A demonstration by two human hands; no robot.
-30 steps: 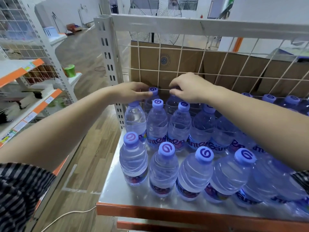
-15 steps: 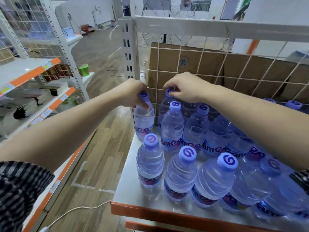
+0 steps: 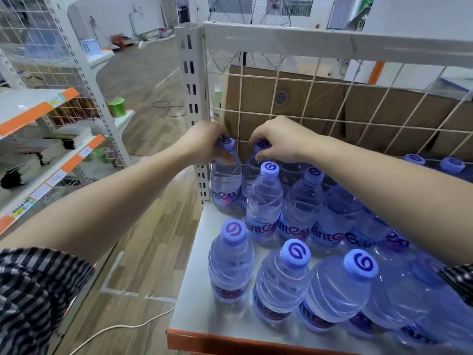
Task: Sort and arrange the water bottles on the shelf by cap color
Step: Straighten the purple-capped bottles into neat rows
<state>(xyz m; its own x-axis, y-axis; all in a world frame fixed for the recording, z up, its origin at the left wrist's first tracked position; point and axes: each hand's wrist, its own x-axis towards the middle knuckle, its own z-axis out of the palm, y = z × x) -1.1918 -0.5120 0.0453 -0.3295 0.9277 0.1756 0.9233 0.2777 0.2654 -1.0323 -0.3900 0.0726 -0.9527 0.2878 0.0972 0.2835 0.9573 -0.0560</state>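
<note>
Bottles with purple caps stand in rows on the white shelf (image 3: 186, 313), the nearest row (image 3: 281, 280) at 6 o'clock by the orange front edge. Behind it, toward 12 o'clock, stands a second row (image 3: 265, 201). Farthest back, the left hand (image 3: 204, 144) pinches the neck of the corner bottle (image 3: 226, 185) beside the upright post, and the right hand (image 3: 279, 142) grips the cap of the neighbouring bottle (image 3: 249, 172), at 3 o'clock of it, against the wire grid (image 3: 358, 103).

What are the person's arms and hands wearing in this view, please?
Both forearms are bare, and the left hand and right hand show no gloves, rings or watch. Short sleeves in a dark and light grey stripe show at the left sleeve and right sleeve.
</note>
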